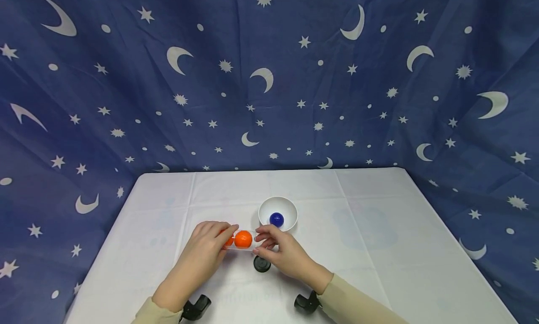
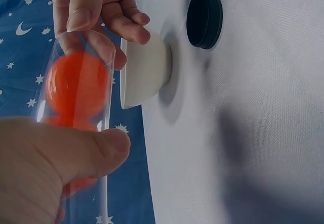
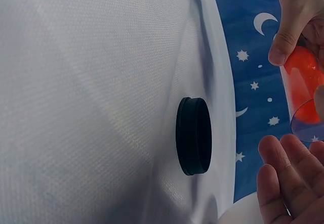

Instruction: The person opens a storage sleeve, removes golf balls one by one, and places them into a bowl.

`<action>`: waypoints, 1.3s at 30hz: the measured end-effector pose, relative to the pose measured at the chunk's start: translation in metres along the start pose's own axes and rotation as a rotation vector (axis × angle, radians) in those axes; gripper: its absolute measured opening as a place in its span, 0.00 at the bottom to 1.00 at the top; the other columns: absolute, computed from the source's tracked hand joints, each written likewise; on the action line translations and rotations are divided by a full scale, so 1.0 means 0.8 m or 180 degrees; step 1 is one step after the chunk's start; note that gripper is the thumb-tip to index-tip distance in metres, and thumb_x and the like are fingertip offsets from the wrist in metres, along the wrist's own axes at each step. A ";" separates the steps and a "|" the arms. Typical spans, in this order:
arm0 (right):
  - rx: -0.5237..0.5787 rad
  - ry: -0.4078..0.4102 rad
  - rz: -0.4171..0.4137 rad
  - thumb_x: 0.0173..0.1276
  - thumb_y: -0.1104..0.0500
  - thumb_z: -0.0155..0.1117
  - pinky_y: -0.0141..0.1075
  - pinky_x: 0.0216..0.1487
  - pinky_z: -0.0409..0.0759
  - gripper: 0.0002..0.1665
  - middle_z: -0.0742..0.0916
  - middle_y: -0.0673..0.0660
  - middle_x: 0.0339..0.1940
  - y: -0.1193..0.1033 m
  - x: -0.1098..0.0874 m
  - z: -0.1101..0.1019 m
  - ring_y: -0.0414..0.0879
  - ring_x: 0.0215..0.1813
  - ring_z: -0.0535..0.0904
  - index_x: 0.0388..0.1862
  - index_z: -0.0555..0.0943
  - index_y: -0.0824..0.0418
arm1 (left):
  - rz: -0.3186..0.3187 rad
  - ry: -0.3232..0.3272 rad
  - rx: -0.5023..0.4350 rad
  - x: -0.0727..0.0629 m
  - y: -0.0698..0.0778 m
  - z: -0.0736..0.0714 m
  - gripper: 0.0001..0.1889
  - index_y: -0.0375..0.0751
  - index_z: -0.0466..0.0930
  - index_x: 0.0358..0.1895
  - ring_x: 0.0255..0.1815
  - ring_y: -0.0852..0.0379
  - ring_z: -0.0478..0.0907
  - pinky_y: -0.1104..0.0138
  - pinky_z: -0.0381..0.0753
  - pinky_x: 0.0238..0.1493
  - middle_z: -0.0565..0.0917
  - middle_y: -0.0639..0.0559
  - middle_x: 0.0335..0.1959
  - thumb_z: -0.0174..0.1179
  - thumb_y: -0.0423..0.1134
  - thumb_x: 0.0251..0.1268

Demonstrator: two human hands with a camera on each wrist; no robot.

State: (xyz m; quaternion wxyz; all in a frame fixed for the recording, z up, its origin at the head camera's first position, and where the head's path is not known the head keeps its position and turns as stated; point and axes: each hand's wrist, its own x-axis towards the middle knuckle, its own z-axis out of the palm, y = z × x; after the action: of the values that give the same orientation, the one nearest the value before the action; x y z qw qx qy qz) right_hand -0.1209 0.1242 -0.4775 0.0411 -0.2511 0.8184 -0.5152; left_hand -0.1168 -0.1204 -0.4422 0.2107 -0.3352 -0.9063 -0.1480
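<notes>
My left hand (image 1: 203,246) grips a clear plastic tube (image 2: 101,204) held lengthwise above the table, its thumb lying across the wall. Inside the tube an orange ball (image 1: 243,239) shows near the right end, and more orange is partly covered by the left fingers. At the tube's open end, my right hand (image 1: 285,251) has its thumb and forefinger at opposite sides of the rim; its other fingers are loosely bent. Below that end a dark round lid (image 3: 194,136) lies on the table. Just behind the right hand stands a white bowl (image 2: 147,70) containing a blue ball (image 1: 276,219).
A white cloth (image 1: 421,249) covers the table. Behind it hangs a blue curtain (image 1: 294,80) with stars and moons. Black wrist mounts (image 1: 196,308) sit by both forearms.
</notes>
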 end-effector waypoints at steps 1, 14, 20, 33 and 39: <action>-0.0001 0.0006 0.0003 0.65 0.47 0.67 0.36 0.46 0.81 0.29 0.85 0.49 0.47 0.000 0.000 0.000 0.38 0.41 0.82 0.60 0.74 0.58 | 0.0001 -0.0002 -0.0003 0.000 0.000 0.000 0.30 0.42 0.82 0.53 0.48 0.48 0.77 0.52 0.69 0.57 0.81 0.49 0.45 0.76 0.30 0.40; -0.0084 -0.0016 0.0042 0.63 0.45 0.69 0.38 0.45 0.82 0.29 0.84 0.47 0.45 0.001 0.000 -0.003 0.38 0.38 0.81 0.60 0.74 0.51 | -0.0089 -0.0154 -0.0003 -0.002 0.000 -0.002 0.32 0.45 0.79 0.57 0.51 0.48 0.76 0.52 0.68 0.58 0.81 0.51 0.48 0.75 0.30 0.42; -0.0098 0.0023 -0.0041 0.63 0.47 0.69 0.37 0.44 0.82 0.26 0.85 0.47 0.43 0.000 0.000 -0.003 0.37 0.38 0.81 0.59 0.75 0.50 | -0.0089 -0.0158 -0.0030 -0.003 -0.001 -0.003 0.32 0.45 0.79 0.57 0.51 0.49 0.76 0.53 0.68 0.59 0.81 0.51 0.49 0.75 0.31 0.42; -0.0159 0.0167 0.0012 0.62 0.44 0.69 0.43 0.45 0.82 0.27 0.84 0.43 0.44 -0.006 0.000 -0.013 0.37 0.39 0.80 0.57 0.76 0.50 | -0.0104 0.0025 -0.0131 -0.005 -0.005 -0.001 0.32 0.43 0.79 0.56 0.50 0.49 0.77 0.53 0.68 0.57 0.81 0.49 0.48 0.75 0.30 0.40; -0.0260 0.0232 -0.0094 0.62 0.43 0.69 0.37 0.45 0.81 0.27 0.84 0.42 0.44 -0.010 0.002 -0.018 0.36 0.39 0.80 0.56 0.76 0.51 | -0.0123 0.0031 -0.0190 -0.005 -0.005 -0.002 0.32 0.43 0.79 0.57 0.51 0.49 0.77 0.53 0.68 0.57 0.81 0.50 0.48 0.75 0.31 0.40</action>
State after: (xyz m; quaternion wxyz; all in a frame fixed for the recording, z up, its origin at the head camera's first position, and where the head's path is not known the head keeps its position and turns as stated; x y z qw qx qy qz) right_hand -0.1239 0.1326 -0.4640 -0.0067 -0.2457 0.8359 -0.4908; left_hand -0.1166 -0.1260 -0.4433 0.2022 -0.3232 -0.9067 -0.1806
